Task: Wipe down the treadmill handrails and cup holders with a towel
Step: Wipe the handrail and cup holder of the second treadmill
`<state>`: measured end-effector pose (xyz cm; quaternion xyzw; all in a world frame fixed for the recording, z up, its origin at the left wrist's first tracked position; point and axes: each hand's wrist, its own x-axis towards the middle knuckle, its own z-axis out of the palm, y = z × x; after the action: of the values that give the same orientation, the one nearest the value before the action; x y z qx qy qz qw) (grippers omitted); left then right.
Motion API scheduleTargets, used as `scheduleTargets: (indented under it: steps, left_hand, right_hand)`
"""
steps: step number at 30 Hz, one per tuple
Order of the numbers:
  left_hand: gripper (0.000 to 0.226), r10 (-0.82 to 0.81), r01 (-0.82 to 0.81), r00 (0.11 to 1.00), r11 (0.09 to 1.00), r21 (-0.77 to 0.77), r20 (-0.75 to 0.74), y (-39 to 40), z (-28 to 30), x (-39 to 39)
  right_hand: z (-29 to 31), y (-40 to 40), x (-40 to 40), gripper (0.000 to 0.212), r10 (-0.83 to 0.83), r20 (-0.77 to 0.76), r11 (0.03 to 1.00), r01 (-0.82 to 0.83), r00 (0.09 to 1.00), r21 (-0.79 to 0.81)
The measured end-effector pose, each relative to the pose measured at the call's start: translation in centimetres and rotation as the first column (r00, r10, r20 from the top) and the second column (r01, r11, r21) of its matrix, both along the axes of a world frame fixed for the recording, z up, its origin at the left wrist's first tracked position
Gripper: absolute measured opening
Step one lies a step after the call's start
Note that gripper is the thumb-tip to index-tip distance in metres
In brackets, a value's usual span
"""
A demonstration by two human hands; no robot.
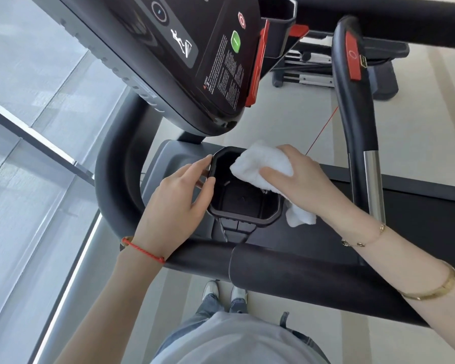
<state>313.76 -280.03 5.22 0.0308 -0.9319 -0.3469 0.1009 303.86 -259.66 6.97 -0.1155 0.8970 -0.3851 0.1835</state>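
Note:
A black cup holder (243, 203) with an angular rim sits below the treadmill console. My left hand (177, 198) grips its left rim, fingers curled over the edge. A bunched white towel (260, 164) is held in my right hand (297, 177), pressed against the holder's upper right rim. A loose end of the towel hangs down outside the right wall. A thick black handrail (116, 185) curves around the left and runs across below the holder. Another handrail (352, 122) with a chrome section rises at the right.
The black console (184, 56) with a green button and red trim hangs just above the holder. A thin red safety cord (323, 130) runs behind my right hand. A window wall lies to the left. My shoes (225, 292) stand on the pale floor below the rail.

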Motion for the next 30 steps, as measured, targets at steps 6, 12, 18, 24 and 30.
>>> scheduleTargets:
  steps: [6, 12, 18, 24, 30]
  left_hand:
    - [0.042, -0.017, 0.017, 1.0, 1.0, 0.01, 0.002, -0.4, 0.0, 0.5]
    - [0.042, -0.052, 0.052, 0.999, 0.999, 0.0, 0.01, -1.1, 0.2, 0.7]
    - [0.039, -0.076, 0.075, 0.997, 0.997, 0.023, 0.002, -1.6, 0.2, 1.2]
    - [0.038, -0.094, 0.095, 0.995, 0.994, 0.049, -0.016, -1.8, -0.4, 1.1]
    - [0.04, -0.083, 0.084, 0.996, 0.995, 0.052, -0.009, -1.7, -0.6, 1.2]
  right_hand:
    - [0.4, 0.8, 3.5, 0.057, -0.034, 0.214, 0.973, 0.082, 0.976, -0.217]
    - [0.8, 2.0, 5.1, 0.059, -0.052, 0.069, 0.995, 0.057, 0.996, -0.076]
    - [2.4, 2.6, 5.9, 0.056, 0.234, -0.346, 0.97, -0.193, 0.909, 0.15]
    - [2.6, -1.5, 2.6, 0.041, 0.546, -0.21, 0.818, -0.463, 0.811, 0.34]
    - [2.3, -4.4, -0.2, 0.029, 0.7, -0.078, 0.642, -0.577, 0.71, 0.505]
